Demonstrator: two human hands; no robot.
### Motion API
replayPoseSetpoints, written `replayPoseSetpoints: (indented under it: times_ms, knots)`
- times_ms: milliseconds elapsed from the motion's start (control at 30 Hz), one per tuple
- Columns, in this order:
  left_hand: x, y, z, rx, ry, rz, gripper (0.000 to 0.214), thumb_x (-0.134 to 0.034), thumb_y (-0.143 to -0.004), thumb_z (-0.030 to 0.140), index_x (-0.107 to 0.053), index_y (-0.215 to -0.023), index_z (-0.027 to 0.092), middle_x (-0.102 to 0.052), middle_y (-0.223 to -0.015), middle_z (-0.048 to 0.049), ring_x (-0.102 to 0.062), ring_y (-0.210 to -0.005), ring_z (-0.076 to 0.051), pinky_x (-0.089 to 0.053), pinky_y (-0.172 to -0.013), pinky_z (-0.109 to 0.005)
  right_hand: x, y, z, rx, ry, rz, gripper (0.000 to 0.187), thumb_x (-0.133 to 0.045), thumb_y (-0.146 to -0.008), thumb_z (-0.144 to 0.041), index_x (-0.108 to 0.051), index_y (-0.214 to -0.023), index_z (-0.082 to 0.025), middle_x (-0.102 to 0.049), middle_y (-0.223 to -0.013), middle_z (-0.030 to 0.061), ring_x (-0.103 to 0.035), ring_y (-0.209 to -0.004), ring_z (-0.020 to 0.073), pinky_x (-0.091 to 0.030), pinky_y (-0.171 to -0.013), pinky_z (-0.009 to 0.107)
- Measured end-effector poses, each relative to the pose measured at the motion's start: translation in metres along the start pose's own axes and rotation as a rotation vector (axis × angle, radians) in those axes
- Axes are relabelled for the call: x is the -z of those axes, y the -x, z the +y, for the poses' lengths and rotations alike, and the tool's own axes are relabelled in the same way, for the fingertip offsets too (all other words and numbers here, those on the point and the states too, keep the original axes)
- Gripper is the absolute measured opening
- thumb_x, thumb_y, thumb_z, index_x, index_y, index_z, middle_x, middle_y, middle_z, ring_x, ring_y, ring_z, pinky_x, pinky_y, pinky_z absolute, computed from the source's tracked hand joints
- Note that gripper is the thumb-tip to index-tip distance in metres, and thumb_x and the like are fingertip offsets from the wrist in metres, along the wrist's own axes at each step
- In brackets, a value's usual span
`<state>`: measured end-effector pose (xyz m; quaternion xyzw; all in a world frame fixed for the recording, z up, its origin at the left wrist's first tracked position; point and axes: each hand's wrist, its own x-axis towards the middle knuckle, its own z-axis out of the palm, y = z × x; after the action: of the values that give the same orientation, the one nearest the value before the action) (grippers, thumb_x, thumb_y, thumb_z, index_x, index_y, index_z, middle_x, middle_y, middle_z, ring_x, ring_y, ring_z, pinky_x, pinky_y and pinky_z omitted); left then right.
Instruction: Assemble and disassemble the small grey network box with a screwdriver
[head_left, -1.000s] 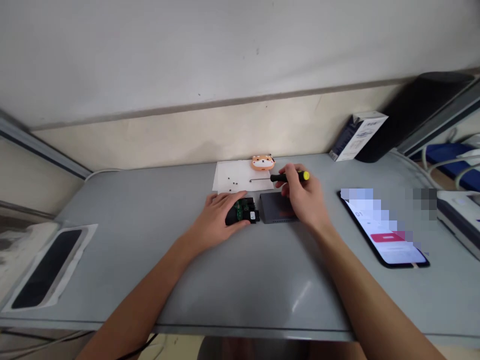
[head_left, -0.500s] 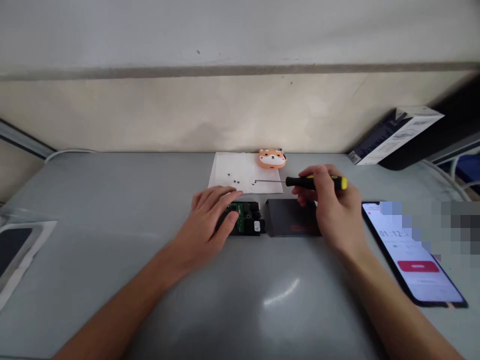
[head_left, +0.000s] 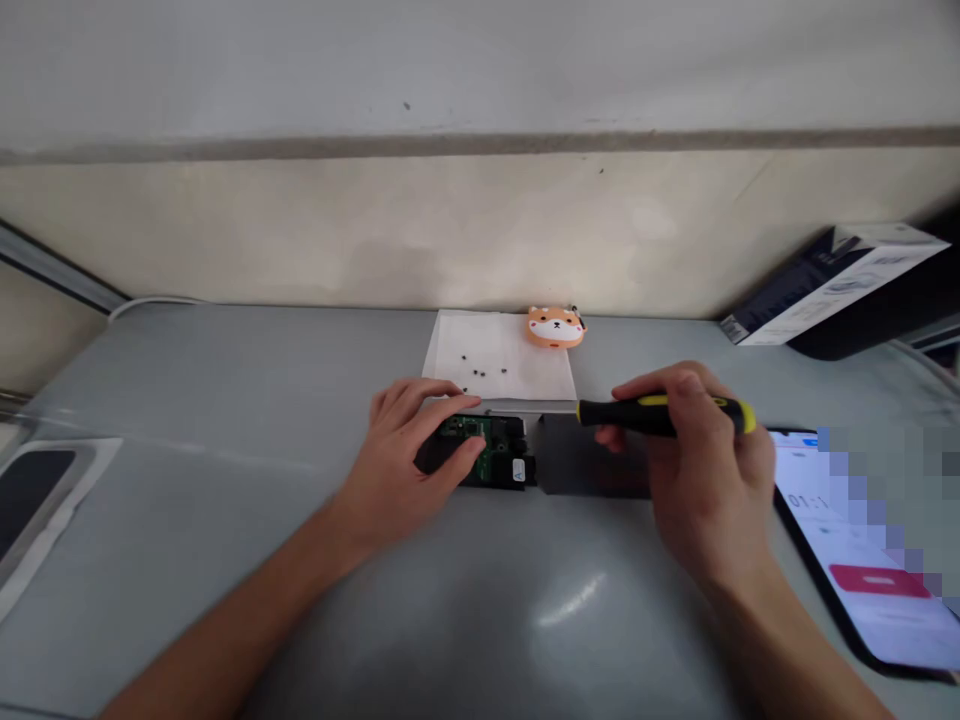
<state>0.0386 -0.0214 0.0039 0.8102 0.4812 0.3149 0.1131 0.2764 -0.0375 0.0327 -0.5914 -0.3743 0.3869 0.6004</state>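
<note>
Right hand (head_left: 709, 470): fingers closed round the black-and-yellow screwdriver (head_left: 652, 415), held roughly level, shaft pointing toward the table's left edge. Tip sits by the circuit board's far side, near the left fingertips; contact, can't tell.

Left hand (head_left: 394, 470): over the left end of the circuit board (head_left: 499, 460), thumb and index apart, touching it; can't tell if they pinch or just press. Board lies mid-table, green with black parts, white sticker (reads "A") at its right end. Flat dark case (head_left: 589, 470) just right of it, partly behind the right hand.

White paper (head_left: 525, 380) near the table's (head_left: 187, 400) far edge, small dark screws (head_left: 480, 373) scattered on it. Orange animal-face case (head_left: 556, 328) on the paper's far right corner.

Toward the table's right edge: lit phone (head_left: 862, 580), partly pixelated. Far right corner: blue-and-white box (head_left: 832, 275) leaning against a black object (head_left: 862, 320). By the left edge: dark flat item (head_left: 34, 500) on a white sheet. White cable (head_left: 150, 303) at the far left corner.
</note>
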Motion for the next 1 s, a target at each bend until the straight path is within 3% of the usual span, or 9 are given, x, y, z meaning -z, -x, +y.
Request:
replayPoseSetpoints:
  times_ms: [200,400,600,733,1000]
  knots:
    - [-0.003,-0.001,0.0,-0.034,0.007,0.056,0.015,-0.06,-0.105,0.033,-0.074,-0.101,0.029,-0.075,-0.109,-0.0013,-0.069,-0.103,-0.021,-0.048,-0.102,-0.045,-0.006,0.007,0.003,-0.019,0.022,-0.039,0.043,-0.068,-0.085,-0.07,-0.07,-0.072,-0.029,-0.065,-0.062,0.0018,-0.065,-0.052,0.0205,-0.051,-0.042,0.031]
    - [-0.004,-0.002,-0.001,-0.096,-0.016,0.07,0.015,-0.061,-0.106,0.031,-0.073,-0.098,0.028,-0.075,-0.105,0.0003,-0.069,-0.099,-0.019,-0.045,-0.098,-0.042,-0.006,0.008,0.005,-0.015,-0.004,-0.036,0.042,-0.067,-0.087,-0.066,-0.069,-0.072,-0.027,-0.065,-0.064,0.0019,-0.063,-0.05,0.0185,-0.05,-0.04,0.029]
    - [-0.004,-0.003,-0.001,-0.211,-0.049,0.131,0.008,-0.067,-0.104,0.023,-0.07,-0.097,0.024,-0.074,-0.102,0.0002,-0.067,-0.096,-0.017,-0.042,-0.095,-0.039,-0.006,0.006,0.004,0.077,-0.054,-0.074,0.044,-0.071,-0.087,-0.064,-0.071,-0.07,-0.023,-0.062,-0.061,0.0004,-0.06,-0.046,0.015,-0.045,-0.039,0.025]
    - [0.0,-0.005,0.004,-0.28,-0.15,0.145,0.009,-0.065,-0.105,0.021,-0.071,-0.099,0.025,-0.076,-0.102,-0.0003,-0.067,-0.095,-0.017,-0.041,-0.095,-0.04,-0.003,0.008,0.001,0.239,0.031,-0.054,0.048,-0.069,-0.09,-0.065,-0.07,-0.067,-0.023,-0.057,-0.059,-0.0005,-0.051,-0.045,0.012,-0.04,-0.036,0.024]
    - [0.002,-0.001,0.011,-0.289,-0.11,0.097,0.013,-0.063,-0.106,0.022,-0.074,-0.1,0.026,-0.078,-0.101,-0.0001,-0.068,-0.095,-0.017,-0.042,-0.096,-0.04,0.001,0.012,-0.003,0.452,0.059,-0.081,0.044,-0.066,-0.096,-0.057,-0.068,-0.071,-0.021,-0.054,-0.061,-0.0016,-0.05,-0.05,0.0104,-0.042,-0.035,0.02]
